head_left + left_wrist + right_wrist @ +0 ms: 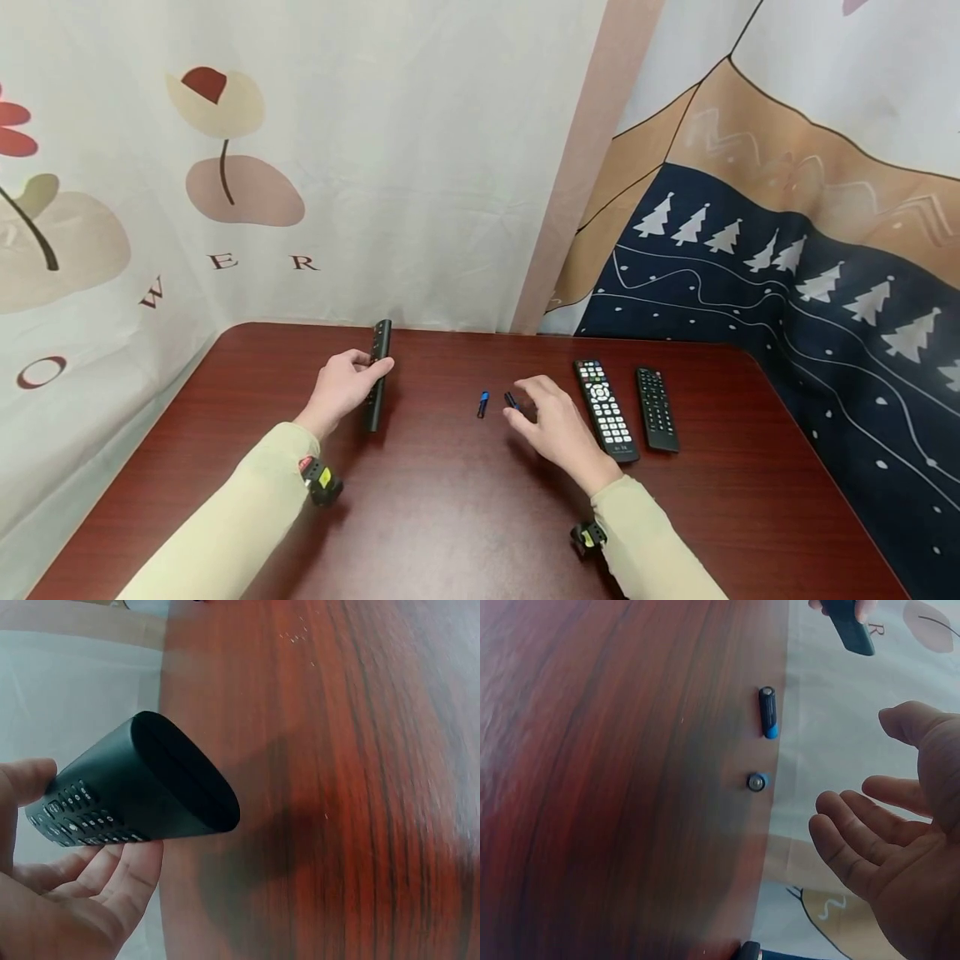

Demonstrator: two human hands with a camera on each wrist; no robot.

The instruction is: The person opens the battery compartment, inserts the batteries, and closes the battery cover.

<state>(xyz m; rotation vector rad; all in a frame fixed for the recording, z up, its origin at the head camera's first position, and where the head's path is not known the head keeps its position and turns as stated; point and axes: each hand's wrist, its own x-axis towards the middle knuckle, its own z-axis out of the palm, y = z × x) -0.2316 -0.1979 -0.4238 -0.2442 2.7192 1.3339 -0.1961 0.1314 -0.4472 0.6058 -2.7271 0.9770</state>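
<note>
behind a reddish-brown wood-grain table point(427, 492) with rounded far corners, a pale hanging cloth point(435, 167) printed with flowers point(232, 117) and dark red letters point(303, 262). past a slanting pinkish band point(588, 142) to the right, printed tan mountains point(795, 158) over a navy slope point(712, 325) with a row of pale trees point(870, 302). on the near tabletop, soft pale glare point(465, 542).

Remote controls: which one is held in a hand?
The leftmost remote: the left hand grips it, while the white-buttoned remote and the rightmost remote lie on the table.

Blk remote point(377, 398) tipped on edge, btns point(94, 820) facing L, blk/blue batt point(483, 405) lying flat, 2nd batt point(512, 401) near its R
</note>
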